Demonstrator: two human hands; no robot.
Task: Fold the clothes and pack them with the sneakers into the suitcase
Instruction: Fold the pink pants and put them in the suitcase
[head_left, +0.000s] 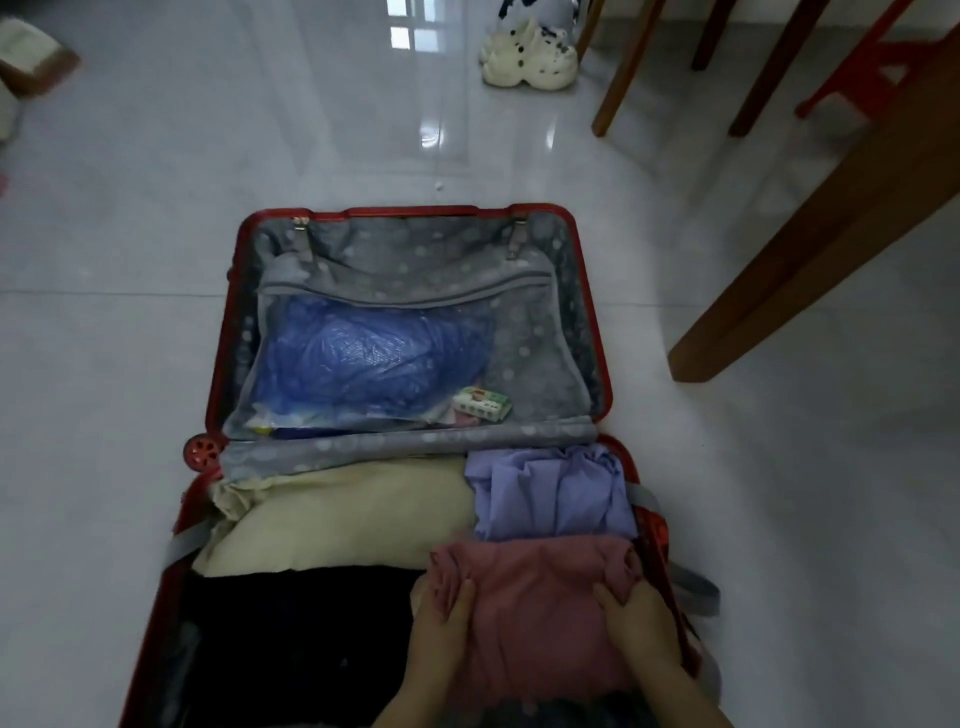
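Pink knit garment, folded into a thick pad (535, 597), sits in the near right corner of the near half of the open red hard-shell suitcase (410, 209). It's tight against the crumpled lilac woven garment (550, 493) on its far side, with the black folded garment (301, 639) to its left and the cream fleecy garment (353, 509) along the hinge edge.

Left hand (441, 623): fingers straight, laid flat along the pad's left edge, pressing. Right hand (636, 629): thumb on top, the rest wrapped over the right edge by the shell wall, so it reads as a grip.

Handling, my read: light, soft, no stiffness, some spring-back. It will unfold if lifted by one edge. Better to hold both side edges and push down and in, not pull. Low snag risk and nothing fragile.

No sneakers identifiable. The blue plastic bag (363, 358) behind the lid's mesh divider holds something, can't tell what. The cream spotted clogs (530, 52) on the floor beyond the case aren't sneakers.
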